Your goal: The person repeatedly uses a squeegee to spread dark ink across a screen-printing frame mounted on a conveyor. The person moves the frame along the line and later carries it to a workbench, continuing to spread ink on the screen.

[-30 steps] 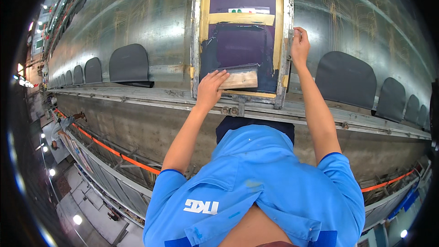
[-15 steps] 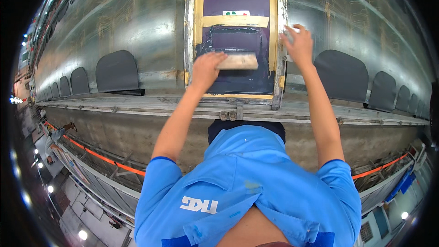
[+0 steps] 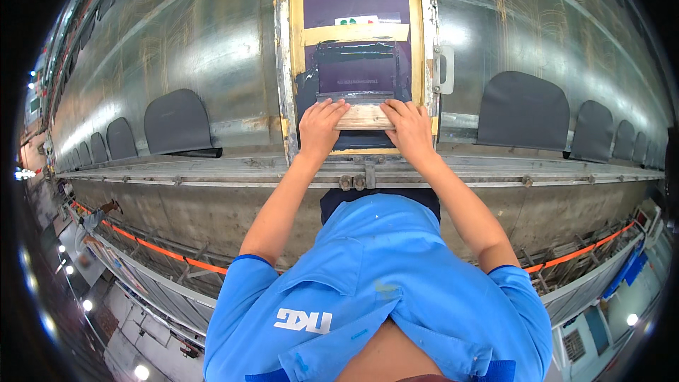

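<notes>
A screen printing frame (image 3: 283, 49) with yellow tape round its inner border lies on the metal table in front of me. Its mesh (image 3: 353, 1) is dark purple, with dark ink spread over the nearer half. Across that inked part rests a wooden-handled squeegee (image 3: 364, 117). My left hand (image 3: 322, 126) grips its left end, fingers over the top edge. At its right end my right hand (image 3: 410, 127) holds on in the same way. The thumbs and the squeegee's lower edge are partly hidden.
Dark grey rounded pieces (image 3: 178, 122) lie in a row along the long metal table (image 3: 233, 49), on both sides of the frame. A pale handle (image 3: 445, 71) sticks out from the frame's right side. A metal rail (image 3: 467, 178) runs along the table's near edge.
My right hand has left the handle at the frame's right side and taken hold of the squeegee. The squeegee now sits slightly nearer me, held level in both hands.
</notes>
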Action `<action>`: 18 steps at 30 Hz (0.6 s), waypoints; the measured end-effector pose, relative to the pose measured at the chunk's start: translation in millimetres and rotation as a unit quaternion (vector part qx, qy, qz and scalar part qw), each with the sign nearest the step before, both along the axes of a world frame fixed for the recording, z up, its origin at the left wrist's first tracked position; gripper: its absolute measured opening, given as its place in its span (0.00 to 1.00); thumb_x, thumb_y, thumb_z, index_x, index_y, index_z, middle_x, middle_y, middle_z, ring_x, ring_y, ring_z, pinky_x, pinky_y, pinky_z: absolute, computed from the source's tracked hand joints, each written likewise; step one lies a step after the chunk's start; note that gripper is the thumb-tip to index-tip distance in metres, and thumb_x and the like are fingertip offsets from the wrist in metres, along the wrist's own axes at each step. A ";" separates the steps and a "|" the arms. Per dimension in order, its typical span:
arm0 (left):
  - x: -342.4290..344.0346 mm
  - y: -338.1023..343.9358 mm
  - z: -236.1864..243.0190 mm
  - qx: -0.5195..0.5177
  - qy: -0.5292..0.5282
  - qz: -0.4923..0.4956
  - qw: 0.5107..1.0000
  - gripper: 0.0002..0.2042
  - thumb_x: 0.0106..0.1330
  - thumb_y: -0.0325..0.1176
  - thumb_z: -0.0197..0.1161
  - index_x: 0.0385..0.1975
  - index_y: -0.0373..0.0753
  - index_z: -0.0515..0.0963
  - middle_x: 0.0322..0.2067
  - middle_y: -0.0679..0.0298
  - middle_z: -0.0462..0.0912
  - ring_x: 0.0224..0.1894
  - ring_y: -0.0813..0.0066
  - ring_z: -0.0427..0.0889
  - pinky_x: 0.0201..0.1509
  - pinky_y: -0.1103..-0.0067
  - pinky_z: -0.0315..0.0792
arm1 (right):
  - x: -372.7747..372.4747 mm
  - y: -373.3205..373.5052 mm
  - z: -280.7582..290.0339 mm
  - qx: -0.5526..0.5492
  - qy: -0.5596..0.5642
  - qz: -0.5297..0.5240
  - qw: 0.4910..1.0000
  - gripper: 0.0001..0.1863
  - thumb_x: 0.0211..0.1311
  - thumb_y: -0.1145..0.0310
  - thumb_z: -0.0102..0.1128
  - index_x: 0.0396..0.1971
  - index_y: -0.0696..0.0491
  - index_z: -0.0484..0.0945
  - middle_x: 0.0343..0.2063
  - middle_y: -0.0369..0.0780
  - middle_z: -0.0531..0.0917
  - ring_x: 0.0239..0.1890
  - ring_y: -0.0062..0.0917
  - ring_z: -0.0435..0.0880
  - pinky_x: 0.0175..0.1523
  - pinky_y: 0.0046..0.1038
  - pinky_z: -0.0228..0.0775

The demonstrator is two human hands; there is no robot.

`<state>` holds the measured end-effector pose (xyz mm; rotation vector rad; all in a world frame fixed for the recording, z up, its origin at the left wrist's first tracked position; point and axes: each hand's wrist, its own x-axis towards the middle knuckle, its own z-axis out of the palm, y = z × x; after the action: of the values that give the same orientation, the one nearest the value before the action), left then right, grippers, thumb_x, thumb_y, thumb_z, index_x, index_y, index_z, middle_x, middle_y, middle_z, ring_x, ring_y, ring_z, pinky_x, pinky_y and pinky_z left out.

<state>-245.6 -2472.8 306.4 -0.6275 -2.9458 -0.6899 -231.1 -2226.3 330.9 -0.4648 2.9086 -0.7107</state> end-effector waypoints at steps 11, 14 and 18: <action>-93.9 10.4 -8.8 0.039 0.005 -0.001 0.999 0.21 0.51 0.20 0.64 0.45 0.47 0.87 0.48 0.66 0.88 0.52 0.62 0.86 0.57 0.69 0.77 | -78.1 5.4 -15.1 -0.018 0.067 -0.038 0.997 0.28 0.45 0.71 0.74 0.51 0.48 0.82 0.53 0.34 0.83 0.51 0.30 0.78 0.55 0.36 0.66; -41.2 5.6 -6.6 -0.003 -0.002 0.002 1.000 0.23 0.49 0.19 0.66 0.47 0.48 0.86 0.49 0.67 0.88 0.53 0.64 0.85 0.58 0.69 0.76 | -32.5 2.0 -13.6 -0.041 0.021 -0.041 0.998 0.29 0.43 0.73 0.75 0.51 0.48 0.82 0.53 0.33 0.82 0.51 0.30 0.79 0.55 0.36 0.67; 5.1 -1.6 2.3 -0.020 -0.003 -0.006 1.000 0.26 0.47 0.17 0.66 0.49 0.49 0.86 0.51 0.68 0.87 0.54 0.64 0.85 0.59 0.69 0.76 | 10.1 -2.5 -6.3 -0.042 -0.004 -0.031 0.999 0.32 0.40 0.73 0.76 0.53 0.46 0.82 0.55 0.32 0.82 0.52 0.30 0.79 0.55 0.35 0.67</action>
<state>-240.5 -2474.4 308.7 -0.6467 -2.9714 -0.6361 -220.9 -2228.8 324.7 -0.3807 2.9050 -0.8449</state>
